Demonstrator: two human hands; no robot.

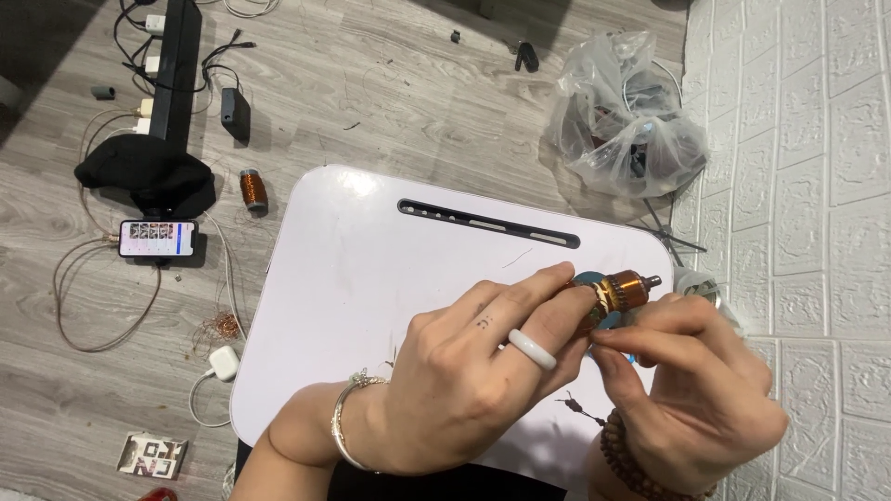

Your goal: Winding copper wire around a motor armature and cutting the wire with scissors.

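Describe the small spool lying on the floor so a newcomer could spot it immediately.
Start at the white lap table and look just off its upper left corner, on the grey wood floor. The copper wire spool lies there beside a black cloth bundle, the only shiny orange-brown cylinder among black and white gadgets.

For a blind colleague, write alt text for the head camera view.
Left hand and right hand together hold a small copper-wound motor rotor above a white rounded lap table. A copper wire spool and clear plastic bag lie on the grey wood floor.
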